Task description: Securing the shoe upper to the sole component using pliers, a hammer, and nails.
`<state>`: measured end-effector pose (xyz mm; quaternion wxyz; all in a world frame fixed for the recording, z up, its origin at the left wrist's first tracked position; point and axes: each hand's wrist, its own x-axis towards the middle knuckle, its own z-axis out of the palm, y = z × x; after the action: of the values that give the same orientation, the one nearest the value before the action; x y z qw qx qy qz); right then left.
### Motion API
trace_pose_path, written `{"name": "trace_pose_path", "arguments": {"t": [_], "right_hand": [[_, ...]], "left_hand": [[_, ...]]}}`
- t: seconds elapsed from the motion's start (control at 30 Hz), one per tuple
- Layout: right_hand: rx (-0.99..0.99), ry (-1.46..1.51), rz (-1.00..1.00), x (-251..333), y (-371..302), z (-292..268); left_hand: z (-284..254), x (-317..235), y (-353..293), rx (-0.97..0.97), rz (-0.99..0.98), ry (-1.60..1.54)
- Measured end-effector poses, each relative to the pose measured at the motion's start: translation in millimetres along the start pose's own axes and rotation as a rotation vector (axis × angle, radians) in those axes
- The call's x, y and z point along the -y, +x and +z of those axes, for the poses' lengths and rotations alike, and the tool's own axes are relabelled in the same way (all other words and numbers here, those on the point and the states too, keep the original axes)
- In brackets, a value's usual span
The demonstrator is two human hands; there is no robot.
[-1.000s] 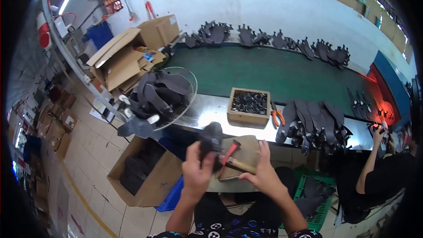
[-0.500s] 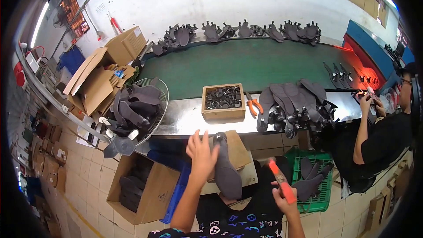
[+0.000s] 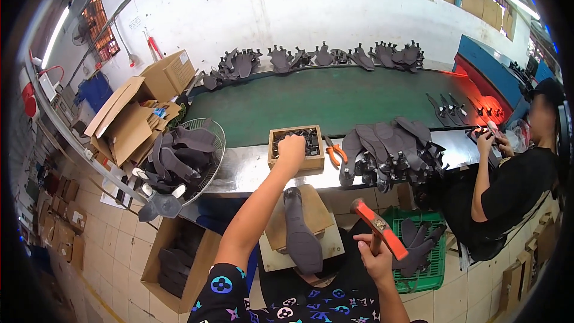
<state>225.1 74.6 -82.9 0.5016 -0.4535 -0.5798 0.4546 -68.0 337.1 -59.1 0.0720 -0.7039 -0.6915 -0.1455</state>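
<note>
My left hand reaches into a wooden box of small black parts; its fingertips are hidden among them. My right hand is closed around the handle of a hammer with a red-orange head, raised to the right of my lap. Between my arms a dark grey shoe sole lies lengthwise on a wooden block, which rests on a pale board. Neither hand touches the sole.
Orange-handled pliers lie beside the box. A heap of dark soles covers the metal bench right of them. At left stand a wire basket and a cardboard box; a green crate is at right. Behind runs a green conveyor; a co-worker sits at right.
My left hand has left the sole's side and moved forward into the wooden box. The hammer has shifted slightly, still in my right hand. The sole stays on the block.
</note>
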Motion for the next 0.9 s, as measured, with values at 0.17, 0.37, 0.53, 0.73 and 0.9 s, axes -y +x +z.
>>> {"name": "trace_pose_path", "arguments": {"t": [0.17,0.37,0.53,0.73,0.9], "right_hand": [[0.03,0.06,-0.063,15.7,19.2,10.7],[0.032,0.242,-0.093,45.8,52.0,25.5],[0.075,0.208,-0.139,79.5,70.5,46.1],[0.185,0.399,-0.08,79.7,60.4,71.3],[0.229,0.424,-0.021,68.4,50.9,68.8]], "left_hand": [[2.1,19.2,-13.4,-0.268,0.058,-0.187],[-43.9,0.1,-76.9,-0.166,-0.46,-1.47],[-119.3,-69.3,-173.8,0.01,-0.586,-2.067],[-130.6,-103.3,-240.0,-0.152,-0.583,-2.04],[-126.4,-103.5,-254.4,-0.17,-0.533,-1.908]]}}
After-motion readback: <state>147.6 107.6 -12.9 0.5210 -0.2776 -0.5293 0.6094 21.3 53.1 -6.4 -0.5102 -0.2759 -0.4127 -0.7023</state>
